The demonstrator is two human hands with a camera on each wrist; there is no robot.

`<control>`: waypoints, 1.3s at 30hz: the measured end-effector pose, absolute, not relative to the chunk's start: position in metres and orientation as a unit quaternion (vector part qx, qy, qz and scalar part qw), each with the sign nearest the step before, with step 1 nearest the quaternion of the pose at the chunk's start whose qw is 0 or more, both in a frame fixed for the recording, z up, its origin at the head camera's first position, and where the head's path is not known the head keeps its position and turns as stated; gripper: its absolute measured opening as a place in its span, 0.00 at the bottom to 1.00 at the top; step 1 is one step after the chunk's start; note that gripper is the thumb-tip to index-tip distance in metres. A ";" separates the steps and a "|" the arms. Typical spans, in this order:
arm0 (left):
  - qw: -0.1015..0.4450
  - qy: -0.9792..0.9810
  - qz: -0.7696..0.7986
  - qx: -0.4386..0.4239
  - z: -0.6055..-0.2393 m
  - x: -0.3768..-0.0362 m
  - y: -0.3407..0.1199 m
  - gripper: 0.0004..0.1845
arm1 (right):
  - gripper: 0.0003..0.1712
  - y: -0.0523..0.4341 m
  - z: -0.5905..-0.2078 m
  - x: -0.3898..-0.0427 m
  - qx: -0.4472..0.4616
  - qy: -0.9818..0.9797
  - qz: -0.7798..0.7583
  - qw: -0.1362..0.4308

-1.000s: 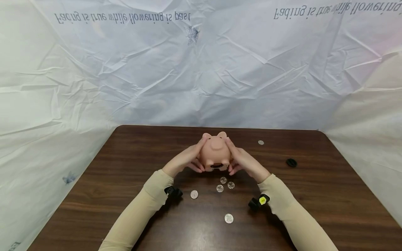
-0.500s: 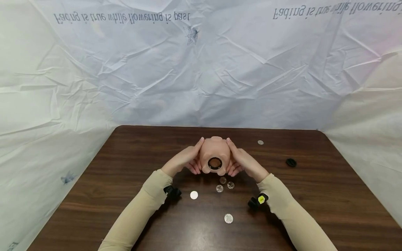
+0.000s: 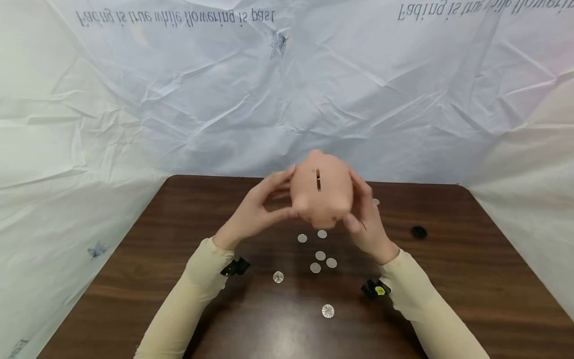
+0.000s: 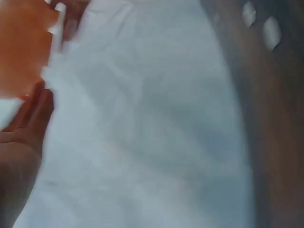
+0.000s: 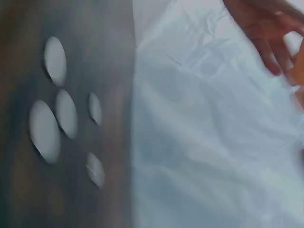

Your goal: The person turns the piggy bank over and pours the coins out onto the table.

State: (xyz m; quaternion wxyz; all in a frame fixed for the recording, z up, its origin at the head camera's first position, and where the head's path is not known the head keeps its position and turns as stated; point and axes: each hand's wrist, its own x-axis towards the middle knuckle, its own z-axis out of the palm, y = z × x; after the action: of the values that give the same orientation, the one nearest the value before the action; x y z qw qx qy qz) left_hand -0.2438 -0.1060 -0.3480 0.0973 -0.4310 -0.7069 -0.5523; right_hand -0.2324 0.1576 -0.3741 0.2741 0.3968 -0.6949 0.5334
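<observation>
I have lifted the pink plastic piggy bank point(image 3: 324, 189) above the far middle of the dark wooden table point(image 3: 471, 279); my left hand point(image 3: 257, 209) and right hand point(image 3: 369, 222) grasp its sides. Two more silver coins point(image 3: 312, 237) now lie beneath, so it is emptying.

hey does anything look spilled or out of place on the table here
Yes. Silver coins lie scattered loose on the table beneath the lifted piggy bank, and a black plug sits apart at the right.

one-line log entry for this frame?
left hand: holds piggy bank | right hand: holds it | bank: raised, slot up | coins: on table
</observation>
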 end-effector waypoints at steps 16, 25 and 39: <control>-0.033 -0.735 -0.629 -0.251 -0.372 -0.256 -0.091 0.46 | 0.51 0.155 -0.392 -0.253 0.259 -0.745 0.615 -0.010; 0.062 -0.704 -0.585 -0.398 -0.379 -0.251 -0.081 0.56 | 0.56 0.159 -0.396 -0.247 0.358 -0.702 0.603 0.122; 0.037 -0.670 -0.597 -0.440 -0.374 -0.250 -0.087 0.60 | 0.52 0.153 -0.392 -0.244 0.429 -0.693 0.523 0.250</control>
State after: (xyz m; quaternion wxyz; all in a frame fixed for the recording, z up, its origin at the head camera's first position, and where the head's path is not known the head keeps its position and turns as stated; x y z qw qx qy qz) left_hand -0.2500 -0.0868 -0.3737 0.0368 -0.4395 -0.6703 -0.5968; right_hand -0.2440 0.1531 -0.3925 0.2503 0.4293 -0.6925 0.5229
